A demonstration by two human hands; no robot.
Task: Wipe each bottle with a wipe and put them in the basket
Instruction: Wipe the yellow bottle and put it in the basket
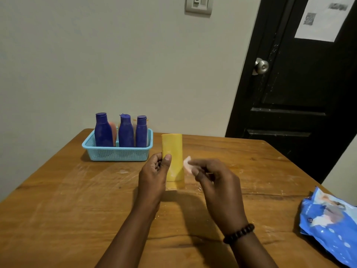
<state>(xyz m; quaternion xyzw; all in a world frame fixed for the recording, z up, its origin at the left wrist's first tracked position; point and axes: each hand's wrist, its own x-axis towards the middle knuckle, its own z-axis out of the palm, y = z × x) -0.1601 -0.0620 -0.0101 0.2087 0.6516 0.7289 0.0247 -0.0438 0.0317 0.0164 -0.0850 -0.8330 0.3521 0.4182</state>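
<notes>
Left hand (154, 171) grips tall yellow plastic bottle (172, 151) upright mid-table, steadying it for the right hand (214, 182), pinching small white wipe (187, 163). Blue mesh basket (116, 153) w/ 3 purple bottles (125, 132) sits near far-left corner.

Three blue bottles (123, 132) stand upright along the near side of the basket (116, 153), far left on the table (77, 200), so that side is blocked; bare table lies between the basket and the near edge; the yellow bottle (172, 151) stands just right of the basket; a blue wipes packet (330, 223) occupies the near right edge.
</notes>
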